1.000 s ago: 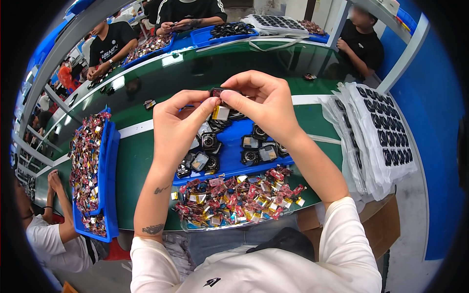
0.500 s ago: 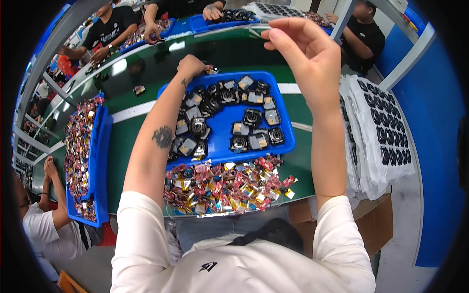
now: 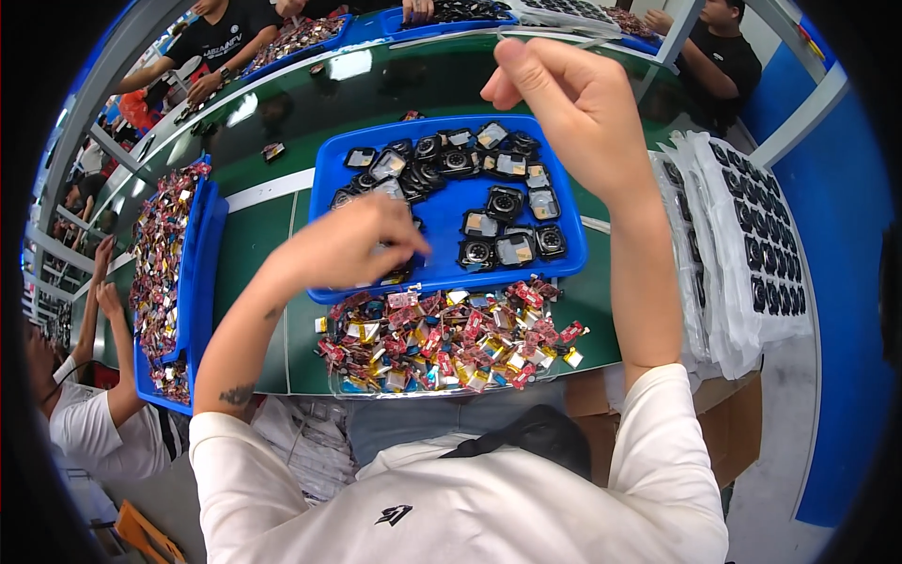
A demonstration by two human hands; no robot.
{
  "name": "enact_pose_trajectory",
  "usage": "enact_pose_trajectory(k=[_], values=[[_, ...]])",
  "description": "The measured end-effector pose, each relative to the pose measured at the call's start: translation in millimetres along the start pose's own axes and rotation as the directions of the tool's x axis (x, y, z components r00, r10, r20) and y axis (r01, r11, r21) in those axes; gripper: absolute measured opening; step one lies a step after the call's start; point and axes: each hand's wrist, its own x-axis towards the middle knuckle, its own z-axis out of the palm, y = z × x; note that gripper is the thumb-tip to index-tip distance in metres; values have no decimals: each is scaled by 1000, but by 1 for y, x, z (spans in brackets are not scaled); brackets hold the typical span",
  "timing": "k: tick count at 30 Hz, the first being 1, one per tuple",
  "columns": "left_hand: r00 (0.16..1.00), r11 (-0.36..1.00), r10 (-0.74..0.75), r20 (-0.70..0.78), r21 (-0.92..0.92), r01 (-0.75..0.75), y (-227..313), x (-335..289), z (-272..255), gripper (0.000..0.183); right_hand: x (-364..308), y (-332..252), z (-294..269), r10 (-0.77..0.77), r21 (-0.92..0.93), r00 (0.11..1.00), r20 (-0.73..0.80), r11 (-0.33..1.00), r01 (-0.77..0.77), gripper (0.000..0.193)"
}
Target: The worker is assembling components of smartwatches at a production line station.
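Note:
My left hand (image 3: 371, 242) hangs over the near left part of a blue tray (image 3: 437, 216), its fingers curled down and smeared by motion; whether anything is in them is hidden. Black watch-like casings (image 3: 456, 162) with round or grey faces fill much of the tray's far and left sides, and a small cluster lies at its right. Up above the tray's far right corner, my right hand (image 3: 578, 113) has thumb and fingers pressed together; what they hold, if anything, cannot be made out. Nearest my body sits a heap of small red circuit boards with yellow and silver pieces (image 3: 451, 338).
A long blue bin (image 3: 202, 310) with similar boards stands at left on the green table (image 3: 254, 263). White trays of black casings (image 3: 770, 244) are stacked at right. One small part (image 3: 272, 151) lies beyond the tray. Several people work across and at left.
My left hand has come back from a small part beyond the tray's far edge to the tray's near left. My right hand stays raised; the thin pale strip at its fingertips no longer shows clearly.

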Motion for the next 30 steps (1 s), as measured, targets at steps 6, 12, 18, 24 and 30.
enact_pose_trajectory(k=[6, 12, 18, 24, 30], values=[[998, 1000, -3, -70, -19, 1, 23, -45, 7, 29, 1, -18, 16, 26, -78, 980, 199, 997, -10, 25], [942, 963, -60, -331, -266, -32, 16, -35, 1, 15, -6, -19, 23, -88, -6, 869, 486, 995, 104, 18], [816, 641, -295, -498, -736, -217, 44, -4, -23, 10, -7, -41, 14, -119, 131, 918, 377, 989, 74, 16], [761, 607, -285, -583, -724, -328, 60, 19, -31, 13, -9, -39, 7, -72, 271, 995, 69, 961, 50, 8], [703, 683, -312, -639, -666, -302, 58, 14, -28, 17, -2, -36, 12, -305, 15, 952, 8, 952, 305, 15]])
